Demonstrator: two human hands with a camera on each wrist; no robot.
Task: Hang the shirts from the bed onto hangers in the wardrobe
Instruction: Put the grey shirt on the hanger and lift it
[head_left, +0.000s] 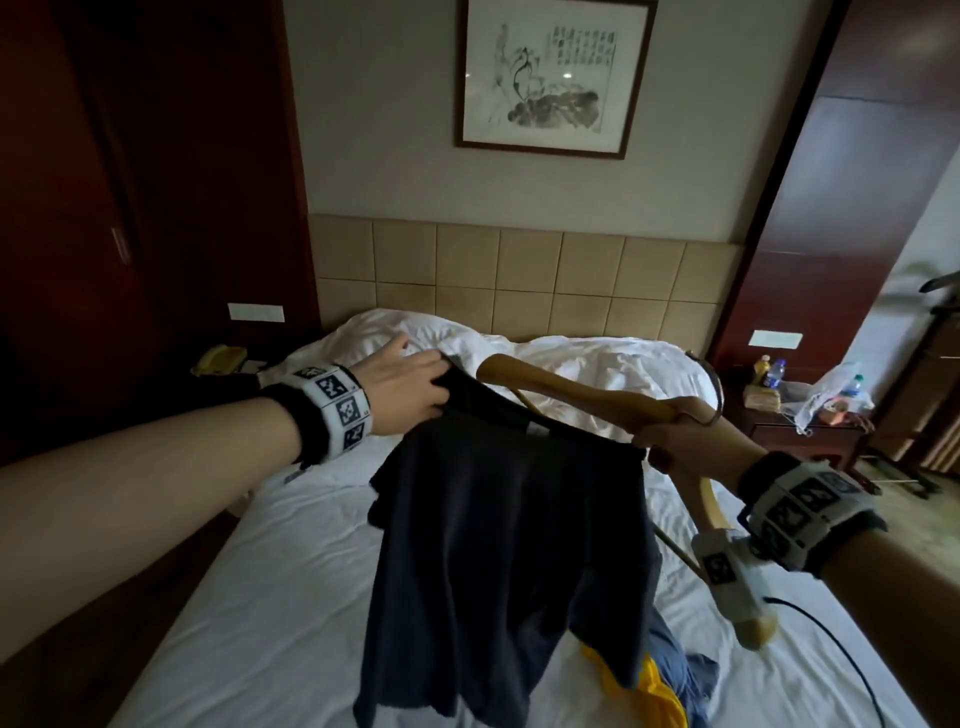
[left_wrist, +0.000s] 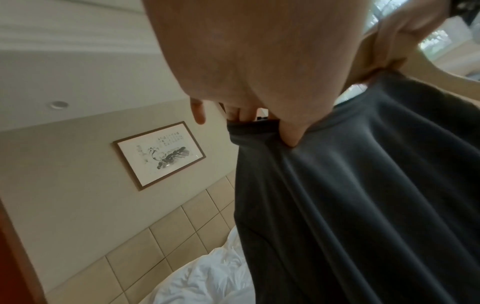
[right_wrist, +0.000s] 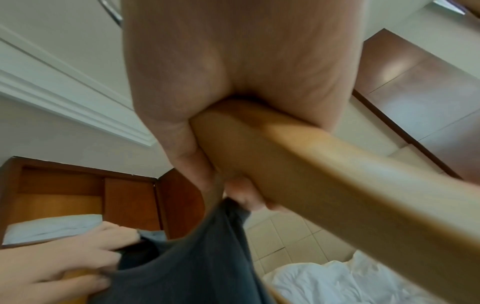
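— Count it off for me, left to right. What's at the far left?

— One dark wood wardrobe (head_left: 130, 208) beside the bed (head_left: 270, 597), and one yellow telephone (head_left: 218, 359) on the nightstand next to it. Then the left hand (head_left: 402, 387), its fingers (left_wrist: 292, 133) pinched on one shoulder edge of the dark shirt (head_left: 514, 545).

— Only one shirt in the air?

— One, hanging over the bed, stretched between the two hands. Below its lower right corner lie two more garments on the sheet: a yellow one (head_left: 657, 696) and a blue one (head_left: 685, 670), bunched together and touching.

— Hangers?

— One wooden hanger (head_left: 566, 395), tilted, its left end poking out above the shirt's collar. The right hand (head_left: 685, 439) has its fingers (right_wrist: 249, 197) clamped round the hanger's middle, and they hold the shirt's other shoulder edge against it too.

— Behind all that?

— Two white pillows (head_left: 597, 374) against the tan padded headboard (head_left: 519, 280), and one framed ink painting (head_left: 550, 78) above. At the right, a second nightstand (head_left: 800, 431) carrying two bottles (head_left: 769, 371) and a clear plastic bag (head_left: 826, 389).
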